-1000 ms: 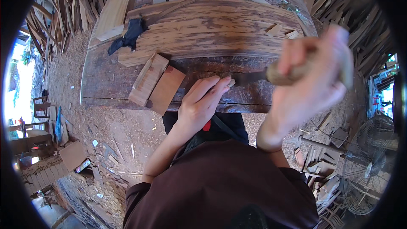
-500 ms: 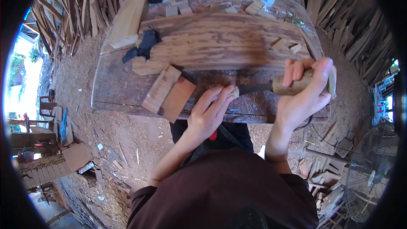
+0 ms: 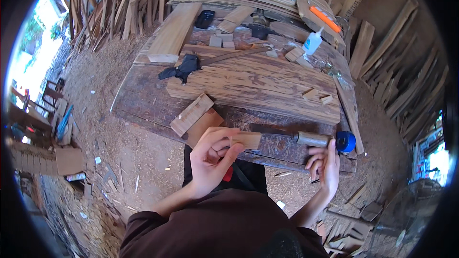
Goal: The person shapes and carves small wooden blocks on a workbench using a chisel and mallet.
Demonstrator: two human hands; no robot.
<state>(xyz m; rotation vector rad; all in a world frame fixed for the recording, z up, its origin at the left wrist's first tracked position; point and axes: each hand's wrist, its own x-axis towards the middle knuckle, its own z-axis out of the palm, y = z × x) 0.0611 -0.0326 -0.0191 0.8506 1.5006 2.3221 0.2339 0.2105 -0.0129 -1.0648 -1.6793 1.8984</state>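
Observation:
My left hand [image 3: 210,155] is closed on a small pale wood block [image 3: 248,140], pinched between thumb and fingers above the bench's near edge. A hand tool with a wooden handle [image 3: 311,138] and a long, flat, dark blade lies to the block's right; whether it is a chisel or a file I cannot tell. Just below the handle is my right hand [image 3: 326,165], open, its index finger stretched up by the handle's end and the others loosely bent. A blue tape measure [image 3: 345,142] sits beyond that fingertip. Left of the block are a grooved wood piece [image 3: 192,114] and a flat brown piece [image 3: 206,125].
A broad plank [image 3: 248,88] crosses the workbench [image 3: 138,100], with a black cloth-like thing [image 3: 182,68] and a long strip [image 3: 234,55] on it. Farther back stand a glue bottle [image 3: 312,42] and an orange tool [image 3: 325,19]. Wood scraps [image 3: 346,234] litter the floor.
My right hand has let go of the tool's handle and dropped below it. My left hand has turned, showing more of the block. The blue tape measure now shows. The view has shifted.

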